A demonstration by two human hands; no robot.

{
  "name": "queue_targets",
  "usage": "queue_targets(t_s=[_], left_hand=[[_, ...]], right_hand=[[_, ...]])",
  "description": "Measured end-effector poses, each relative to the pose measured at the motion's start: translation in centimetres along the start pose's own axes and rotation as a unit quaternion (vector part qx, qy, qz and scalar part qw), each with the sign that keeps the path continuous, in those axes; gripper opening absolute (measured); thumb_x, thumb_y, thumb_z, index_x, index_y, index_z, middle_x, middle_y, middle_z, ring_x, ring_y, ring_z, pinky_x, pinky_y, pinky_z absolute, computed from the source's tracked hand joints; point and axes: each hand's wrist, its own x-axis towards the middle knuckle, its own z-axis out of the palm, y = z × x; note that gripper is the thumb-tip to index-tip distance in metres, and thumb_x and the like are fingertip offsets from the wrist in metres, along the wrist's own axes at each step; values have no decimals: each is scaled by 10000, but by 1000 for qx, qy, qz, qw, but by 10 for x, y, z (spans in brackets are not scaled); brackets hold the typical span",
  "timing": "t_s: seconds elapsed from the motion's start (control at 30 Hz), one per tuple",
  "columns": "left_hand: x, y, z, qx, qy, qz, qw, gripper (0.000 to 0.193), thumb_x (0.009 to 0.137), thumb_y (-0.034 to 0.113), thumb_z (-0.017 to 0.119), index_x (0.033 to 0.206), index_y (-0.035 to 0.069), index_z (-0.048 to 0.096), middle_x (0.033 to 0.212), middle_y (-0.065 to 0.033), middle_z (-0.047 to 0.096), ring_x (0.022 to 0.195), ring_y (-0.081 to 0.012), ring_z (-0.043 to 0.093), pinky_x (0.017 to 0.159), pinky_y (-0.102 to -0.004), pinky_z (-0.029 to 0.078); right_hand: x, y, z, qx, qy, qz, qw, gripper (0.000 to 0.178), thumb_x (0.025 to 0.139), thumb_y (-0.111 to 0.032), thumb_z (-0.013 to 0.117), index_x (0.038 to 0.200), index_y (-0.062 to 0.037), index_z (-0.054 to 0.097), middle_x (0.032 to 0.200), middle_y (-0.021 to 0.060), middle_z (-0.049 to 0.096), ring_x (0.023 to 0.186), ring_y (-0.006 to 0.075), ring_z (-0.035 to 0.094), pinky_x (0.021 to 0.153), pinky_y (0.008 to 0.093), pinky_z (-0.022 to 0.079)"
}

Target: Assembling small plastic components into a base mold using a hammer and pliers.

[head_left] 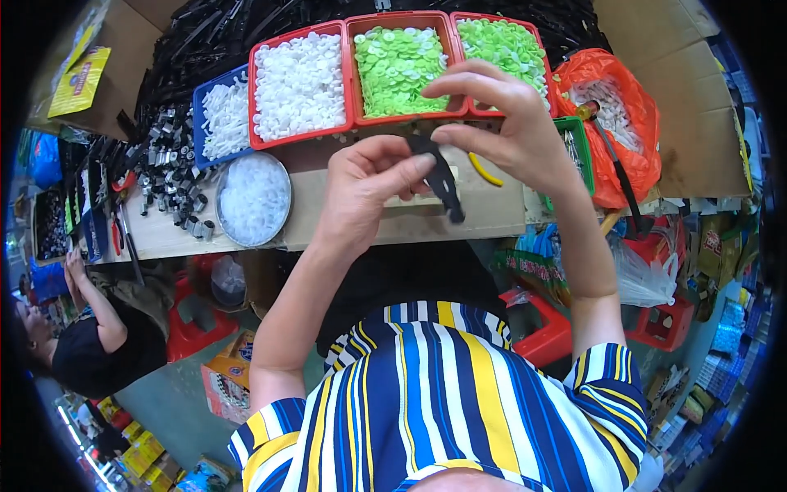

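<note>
From the head: pinching a black plastic piece (pixel 443 184) in the left hand (pixel 359 184), over the table (pixel 492 211), near green discs (pixel 396 70). Holding the right hand (pixel 520 135) loosely curled by its top end, with thumb and finger apart. Best to grip snugly, press gently.

Black strip (pixel 445 189): seen as smooth plastic
Red-orange bag (pixel 648 111): made of glossy, crinkled plastic
Carton (pixel 668 98): made of matt cardboard

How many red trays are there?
3, side by side: the left tray with white pieces, the middle tray and right tray with mostly green pieces.
</note>
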Motion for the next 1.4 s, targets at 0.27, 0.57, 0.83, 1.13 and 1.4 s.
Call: queue_targets(t_s=[0.27,0.57,0.83,1.13,1.4], left_hand=[[-7,-17,0,-142,95,29,985,156,893,57,730,1017,10,646,929,-51,704,787,-102,678,714,-215,537],[-29,-26,-44,182,224,192,938,279,888,59,728,1157,5,677,1024,-29,643,904,-77,597,707,-221,463],[-30,-27,-40,279,229,204,910,214,873,59,733,1078,5,705,996,-48,647,896,-108,600,736,-238,471],[-21,-36,-24,530,118,341,767,209,806,24,725,1005,-16,675,1016,-133,642,954,-305,629,821,-402,500],[-11,-54,-28,637,24,411,651,223,797,-8,719,1016,-34,690,1010,-148,639,957,-307,655,808,-401,537]], right_hand=[[-45,-19,37,-79,6,100,992,306,770,-175,778,1014,-24,671,918,125,649,870,311,638,732,408,505],[-61,-3,53,-121,-112,71,984,306,784,-144,745,1053,-52,633,945,79,574,943,279,579,776,415,460],[-59,-1,64,-134,-145,71,978,296,797,-148,738,1063,-61,641,975,71,582,967,262,579,786,403,424],[-59,0,66,-129,-151,88,976,301,799,-134,731,1076,-63,636,1003,76,582,985,276,576,812,416,433],[-72,35,-21,-129,9,185,974,260,833,-109,731,1066,-3,687,996,128,684,906,246,665,798,339,527]])
